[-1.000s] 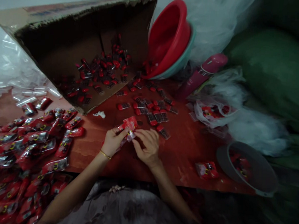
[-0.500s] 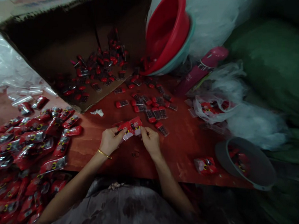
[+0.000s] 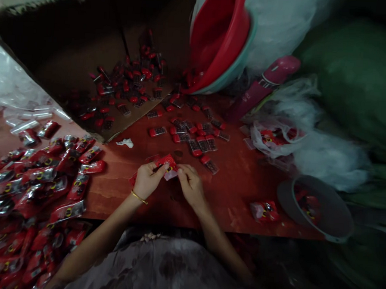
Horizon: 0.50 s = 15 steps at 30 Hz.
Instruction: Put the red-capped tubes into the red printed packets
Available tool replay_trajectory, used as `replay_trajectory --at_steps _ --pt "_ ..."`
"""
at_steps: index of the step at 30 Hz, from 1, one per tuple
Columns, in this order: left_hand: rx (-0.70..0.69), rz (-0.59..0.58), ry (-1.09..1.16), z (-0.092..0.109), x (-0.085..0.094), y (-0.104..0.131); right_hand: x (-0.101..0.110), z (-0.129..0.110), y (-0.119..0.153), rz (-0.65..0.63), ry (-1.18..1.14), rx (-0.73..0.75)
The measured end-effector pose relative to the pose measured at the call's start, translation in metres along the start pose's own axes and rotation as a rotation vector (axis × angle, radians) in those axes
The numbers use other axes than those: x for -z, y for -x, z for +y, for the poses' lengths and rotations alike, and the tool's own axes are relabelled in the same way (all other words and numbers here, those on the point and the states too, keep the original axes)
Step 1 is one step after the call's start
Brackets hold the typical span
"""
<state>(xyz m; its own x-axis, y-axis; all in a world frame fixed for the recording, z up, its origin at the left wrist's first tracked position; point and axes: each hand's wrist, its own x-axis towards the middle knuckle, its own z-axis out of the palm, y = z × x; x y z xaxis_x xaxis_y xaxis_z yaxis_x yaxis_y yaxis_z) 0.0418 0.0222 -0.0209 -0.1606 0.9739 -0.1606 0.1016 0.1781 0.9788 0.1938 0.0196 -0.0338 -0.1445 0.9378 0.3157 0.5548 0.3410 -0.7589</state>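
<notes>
Over the near part of the red table, a small red printed card [image 3: 168, 161] with yellow, black and pale patches is between my hands. My left hand [image 3: 148, 179] grips it by thumb and fingers; a gold bangle circles that wrist. My right hand [image 3: 191, 185] pinches the card's right edge, its fingertips close together. Partly hidden behind my left hand, another red piece [image 3: 133, 178] lies on the table. Just beyond the hands are several small clear cases with red caps [image 3: 202, 144] and dark contents.
A large open cardboard box [image 3: 87, 65] holds more red-capped cases. Left lies a heap of red packets [image 3: 42, 175]. A red basin [image 3: 214, 38], pink flask [image 3: 263, 88], plastic bag [image 3: 277, 138] and grey basin [image 3: 325, 212] stand right, near a red packet [image 3: 264, 211].
The card showed two panels side by side before; now it looks narrower, as if folded. My hands have drawn slightly closer together.
</notes>
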Motion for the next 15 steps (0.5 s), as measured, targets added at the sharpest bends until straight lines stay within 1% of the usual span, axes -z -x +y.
replay_trajectory --at_steps 1,3,5,7,9,11,13,15 --pt "-0.042 -0.010 -0.064 -0.001 -0.001 0.000 -0.003 0.000 0.001 -0.023 0.013 -0.006" --pt "-0.123 -0.024 -0.201 -0.002 -0.001 -0.002 -0.007 0.001 0.004 -0.039 0.120 -0.036" --pt "-0.159 0.009 -0.305 -0.001 0.002 -0.003 -0.008 0.002 0.006 -0.025 0.267 -0.047" --pt "-0.167 0.037 -0.359 0.001 0.004 -0.004 -0.005 0.003 0.007 -0.002 0.321 -0.030" --pt "-0.173 0.046 -0.368 0.003 0.005 -0.004 -0.002 0.001 0.005 0.013 0.232 -0.013" --pt "-0.182 0.032 -0.357 0.006 0.002 -0.003 -0.001 -0.002 0.001 0.015 0.055 -0.043" --pt "-0.190 0.015 -0.308 0.007 -0.003 -0.001 -0.003 -0.007 -0.004 0.007 -0.132 -0.127" --pt "-0.187 0.002 -0.224 0.007 -0.008 0.001 -0.005 -0.011 -0.008 -0.007 -0.263 -0.217"
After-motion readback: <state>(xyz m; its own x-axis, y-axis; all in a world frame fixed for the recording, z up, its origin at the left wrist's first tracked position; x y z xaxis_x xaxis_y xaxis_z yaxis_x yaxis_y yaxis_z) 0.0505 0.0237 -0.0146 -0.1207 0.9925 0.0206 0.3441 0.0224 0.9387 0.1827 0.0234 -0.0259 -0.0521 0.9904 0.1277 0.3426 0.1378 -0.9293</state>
